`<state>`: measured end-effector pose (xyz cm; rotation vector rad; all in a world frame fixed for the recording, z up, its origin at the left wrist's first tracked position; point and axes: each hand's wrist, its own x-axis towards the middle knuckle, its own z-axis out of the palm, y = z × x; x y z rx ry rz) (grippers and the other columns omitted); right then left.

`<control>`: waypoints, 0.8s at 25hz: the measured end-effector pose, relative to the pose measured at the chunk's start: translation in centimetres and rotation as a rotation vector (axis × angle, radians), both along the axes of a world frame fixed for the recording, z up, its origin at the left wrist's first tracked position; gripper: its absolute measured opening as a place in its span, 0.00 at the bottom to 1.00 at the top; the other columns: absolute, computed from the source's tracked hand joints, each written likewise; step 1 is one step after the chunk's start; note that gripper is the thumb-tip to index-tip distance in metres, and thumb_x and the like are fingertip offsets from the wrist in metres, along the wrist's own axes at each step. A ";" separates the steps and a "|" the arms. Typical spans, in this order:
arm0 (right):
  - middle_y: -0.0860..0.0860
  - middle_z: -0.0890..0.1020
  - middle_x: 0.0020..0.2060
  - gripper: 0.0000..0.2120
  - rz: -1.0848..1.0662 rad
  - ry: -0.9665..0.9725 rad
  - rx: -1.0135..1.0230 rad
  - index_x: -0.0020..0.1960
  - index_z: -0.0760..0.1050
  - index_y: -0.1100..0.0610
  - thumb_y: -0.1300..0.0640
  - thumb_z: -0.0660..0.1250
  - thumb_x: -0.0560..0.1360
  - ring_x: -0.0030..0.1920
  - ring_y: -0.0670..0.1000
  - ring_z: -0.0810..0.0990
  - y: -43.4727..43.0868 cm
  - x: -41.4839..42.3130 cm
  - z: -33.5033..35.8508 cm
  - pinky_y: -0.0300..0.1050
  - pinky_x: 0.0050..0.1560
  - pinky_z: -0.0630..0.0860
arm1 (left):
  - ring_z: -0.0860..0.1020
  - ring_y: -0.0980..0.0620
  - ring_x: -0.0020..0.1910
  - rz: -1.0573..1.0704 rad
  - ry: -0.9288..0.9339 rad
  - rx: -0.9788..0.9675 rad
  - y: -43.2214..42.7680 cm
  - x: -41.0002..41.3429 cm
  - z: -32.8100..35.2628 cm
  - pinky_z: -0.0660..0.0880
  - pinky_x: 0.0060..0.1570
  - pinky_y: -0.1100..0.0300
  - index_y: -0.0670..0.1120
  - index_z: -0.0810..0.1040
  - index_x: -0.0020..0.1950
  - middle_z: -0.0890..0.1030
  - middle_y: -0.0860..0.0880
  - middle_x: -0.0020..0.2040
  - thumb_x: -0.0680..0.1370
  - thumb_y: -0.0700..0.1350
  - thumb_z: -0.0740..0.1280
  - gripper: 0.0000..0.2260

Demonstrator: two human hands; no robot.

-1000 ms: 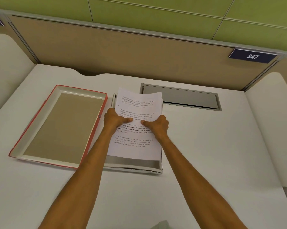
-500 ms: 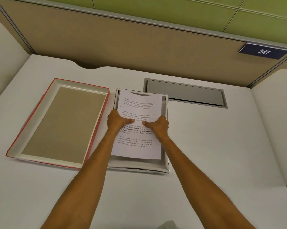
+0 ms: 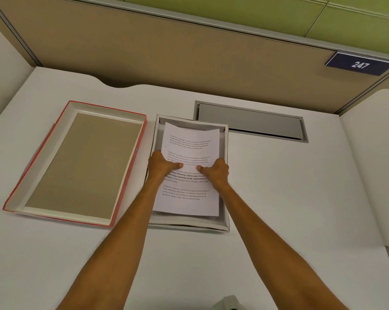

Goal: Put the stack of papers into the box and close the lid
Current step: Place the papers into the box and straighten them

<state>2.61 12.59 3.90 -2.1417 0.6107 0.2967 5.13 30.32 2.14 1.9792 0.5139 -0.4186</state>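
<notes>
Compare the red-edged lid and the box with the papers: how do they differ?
The lid has red outer walls; the box is white and grey. The lid lies inside-up with nothing in it; the box holds the stack of papers, gripped by the left hand and right hand. The lid looks larger. Both are shallow rectangles side by side on the desk.

Papers [image 3: 189,175] lowered deeper into box [image 3: 225,224]

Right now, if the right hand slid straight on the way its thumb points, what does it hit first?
The left hand. The right hand thumb points across the stack of papers at the left thumb, a short gap apart; depth looks level, though unsure.
</notes>
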 end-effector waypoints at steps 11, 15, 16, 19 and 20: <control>0.59 0.80 0.58 0.25 -0.015 0.004 0.021 0.59 0.71 0.63 0.53 0.76 0.69 0.56 0.58 0.81 -0.2 0.4 -0.8 0.48 0.53 0.79 | 0.82 0.40 0.58 -0.006 0.000 0.003 0.1 0.4 0.2 0.81 0.54 0.46 0.39 0.79 0.59 0.83 0.39 0.61 0.66 0.45 0.81 0.25; 0.59 0.77 0.60 0.29 -0.027 -0.009 0.004 0.62 0.68 0.64 0.55 0.77 0.69 0.60 0.58 0.79 -0.2 0.1 -0.7 0.44 0.54 0.76 | 0.82 0.40 0.57 0.024 -0.048 0.024 -0.3 -0.4 0.2 0.80 0.47 0.54 0.38 0.78 0.59 0.83 0.40 0.60 0.66 0.44 0.82 0.26; 0.60 0.77 0.61 0.30 -0.034 -0.021 0.002 0.63 0.67 0.65 0.56 0.77 0.69 0.61 0.58 0.78 -0.1 -0.1 -0.6 0.43 0.54 0.75 | 0.83 0.41 0.57 0.038 -0.058 0.042 -0.4 -0.6 0.1 0.81 0.46 0.54 0.39 0.78 0.59 0.83 0.40 0.60 0.65 0.44 0.82 0.27; 0.60 0.75 0.62 0.31 -0.033 -0.058 -0.043 0.65 0.65 0.65 0.59 0.77 0.69 0.63 0.57 0.76 0.4 -0.7 -0.6 0.45 0.59 0.75 | 0.82 0.41 0.56 0.062 -0.080 0.103 -1.0 -1.3 0.4 0.80 0.43 0.56 0.39 0.77 0.60 0.82 0.41 0.59 0.64 0.43 0.82 0.28; 0.60 0.75 0.62 0.31 -0.029 -0.071 -0.057 0.65 0.65 0.65 0.59 0.77 0.69 0.63 0.57 0.76 0.5 -0.9 -0.6 0.45 0.59 0.75 | 0.82 0.41 0.57 0.065 -0.086 0.120 -1.1 -1.5 0.6 0.79 0.44 0.56 0.38 0.75 0.60 0.82 0.40 0.60 0.65 0.43 0.82 0.28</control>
